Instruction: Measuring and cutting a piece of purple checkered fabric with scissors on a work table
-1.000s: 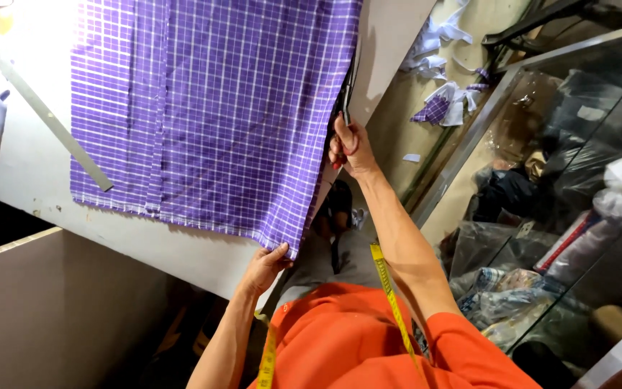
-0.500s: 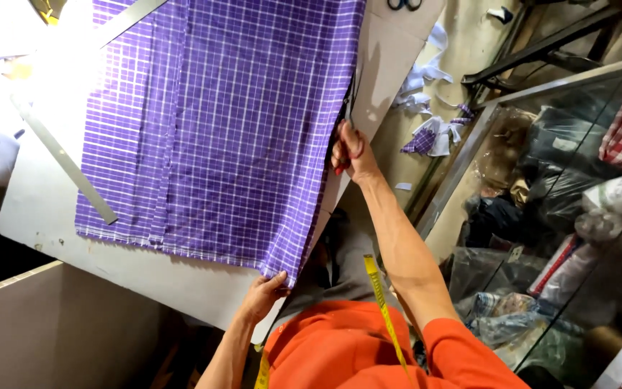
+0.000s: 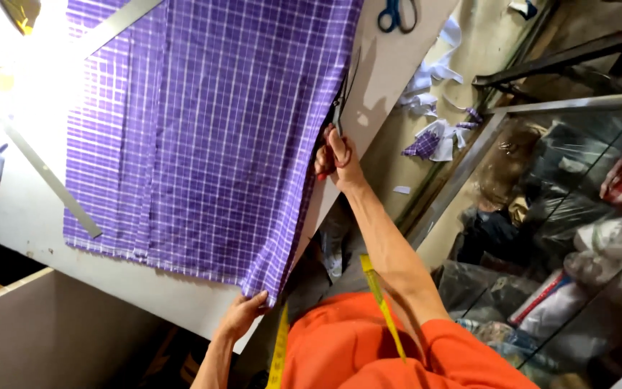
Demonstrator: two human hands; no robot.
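Purple checked cloth (image 3: 203, 137) lies spread flat on a pale cutting table (image 3: 390, 79), filling the upper middle of the frame; its right edge runs along the table's right edge, and its near corner hangs just off the table at lower centre.

Right hand (image 3: 334, 157), right of centre: fingers curled closed through the handles of dark scissors (image 3: 338, 108), blades pointing up the frame along the cloth's right edge. Whether the blades are apart cannot be told; they are thin and dark against the shadow.

Left hand (image 3: 242, 313), lower centre: fingers pinched on the near corner of the cloth, at the table edge.

A long metal ruler (image 3: 52, 184) lies on the table at left, its lower end just beside the cloth's left edge. A second metal straightedge (image 3: 120, 23) crosses the cloth's upper left corner.

Blue-handled scissors (image 3: 397, 14) rest on the table at the top of the frame, apart from the cloth.

Yellow tape measure (image 3: 379, 302) hangs over the person's orange shirt (image 3: 368, 353), bottom centre.

Cloth scraps (image 3: 430, 140), white and purple, lie on the floor right of the table. Bagged bundles behind a metal frame (image 3: 556, 104) fill the right side.
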